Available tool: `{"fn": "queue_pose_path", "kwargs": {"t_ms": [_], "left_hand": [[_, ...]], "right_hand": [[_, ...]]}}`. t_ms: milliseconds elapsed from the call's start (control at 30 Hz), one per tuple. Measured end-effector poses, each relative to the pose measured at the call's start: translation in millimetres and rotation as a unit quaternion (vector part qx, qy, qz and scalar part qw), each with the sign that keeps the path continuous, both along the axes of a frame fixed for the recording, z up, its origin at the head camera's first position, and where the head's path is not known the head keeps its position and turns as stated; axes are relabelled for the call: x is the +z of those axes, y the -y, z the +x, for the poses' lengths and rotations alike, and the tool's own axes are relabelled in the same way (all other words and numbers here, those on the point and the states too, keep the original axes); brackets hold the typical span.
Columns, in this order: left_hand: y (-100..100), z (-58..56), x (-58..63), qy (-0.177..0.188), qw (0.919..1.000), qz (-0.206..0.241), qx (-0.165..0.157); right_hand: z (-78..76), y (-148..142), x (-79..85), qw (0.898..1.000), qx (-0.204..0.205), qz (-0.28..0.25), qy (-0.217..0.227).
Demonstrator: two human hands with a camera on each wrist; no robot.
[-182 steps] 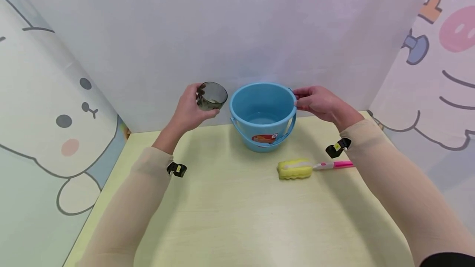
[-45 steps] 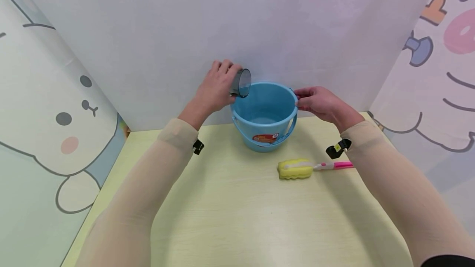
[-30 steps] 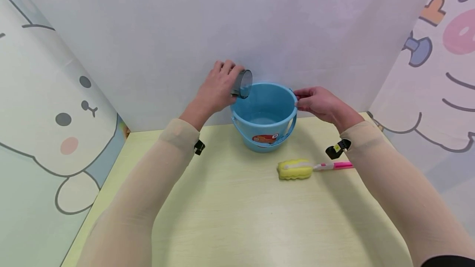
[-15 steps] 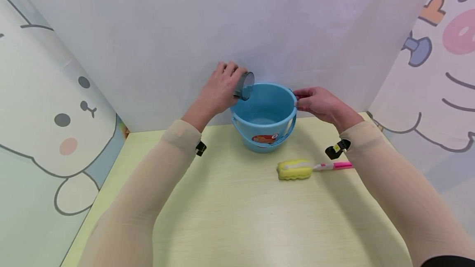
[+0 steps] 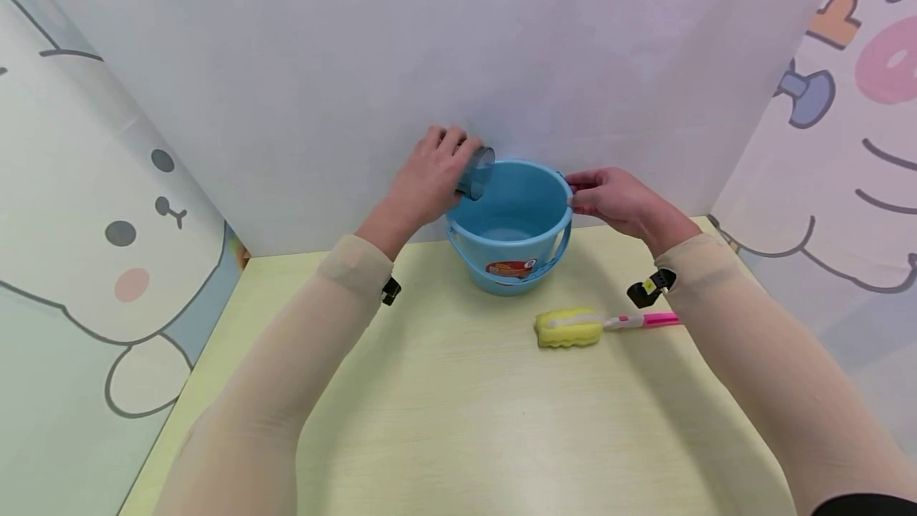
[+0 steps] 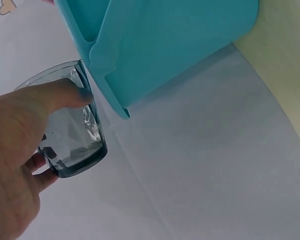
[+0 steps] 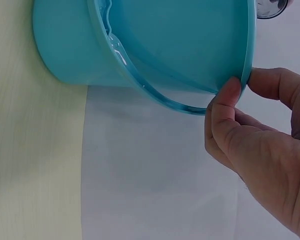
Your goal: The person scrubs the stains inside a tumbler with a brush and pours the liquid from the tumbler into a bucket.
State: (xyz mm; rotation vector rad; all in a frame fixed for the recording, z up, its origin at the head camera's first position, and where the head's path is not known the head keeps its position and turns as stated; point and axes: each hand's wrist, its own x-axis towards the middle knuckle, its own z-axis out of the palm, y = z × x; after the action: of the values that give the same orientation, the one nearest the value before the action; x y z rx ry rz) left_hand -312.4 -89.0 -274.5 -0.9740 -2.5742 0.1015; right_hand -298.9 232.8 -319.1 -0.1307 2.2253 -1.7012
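My left hand (image 5: 430, 173) grips a dark-tinted clear drinking glass (image 5: 480, 173), tilted with its mouth toward the inside of a light blue plastic bucket (image 5: 530, 197) at its left rim. In the left wrist view the thumb lies across the side of the glass (image 6: 72, 142), and wet-looking glints show inside it. My right hand (image 5: 612, 197) pinches the bucket's right rim between thumb and fingers, as the right wrist view shows too. Upright on the table, the bucket has its handle (image 7: 155, 92) folded down along its side.
A brush with a yellow sponge head (image 5: 569, 328) and a pink and white handle lies in front of the bucket, its end behind the right sleeve. A pale wall (image 5: 322, 62) rises right behind the bucket. The light wooden table (image 5: 430, 420) spreads in front.
Six seconds ago the glass was held left of the bucket, mouth up. My left hand has carried it to the left rim, tipped it, and over the last second lowered it slightly rightward. The right hand stays.
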Motion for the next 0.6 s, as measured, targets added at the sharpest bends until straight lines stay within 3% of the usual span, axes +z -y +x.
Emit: {"fn": "queue_pose_path", "kwargs": {"t_ms": [333,600], "left_hand": [[-4.1,1.3,-4.2,-0.047,0.9984,-0.030,-0.013],[-5.2,5.2,-3.7,-0.057,0.9971,-0.049,-0.014]], "right_hand": [[-0.6,0.6,0.7,1.000,0.004,0.003,-0.005],[-0.9,2.3,0.8,1.000,0.003,0.002,-0.003]]}}
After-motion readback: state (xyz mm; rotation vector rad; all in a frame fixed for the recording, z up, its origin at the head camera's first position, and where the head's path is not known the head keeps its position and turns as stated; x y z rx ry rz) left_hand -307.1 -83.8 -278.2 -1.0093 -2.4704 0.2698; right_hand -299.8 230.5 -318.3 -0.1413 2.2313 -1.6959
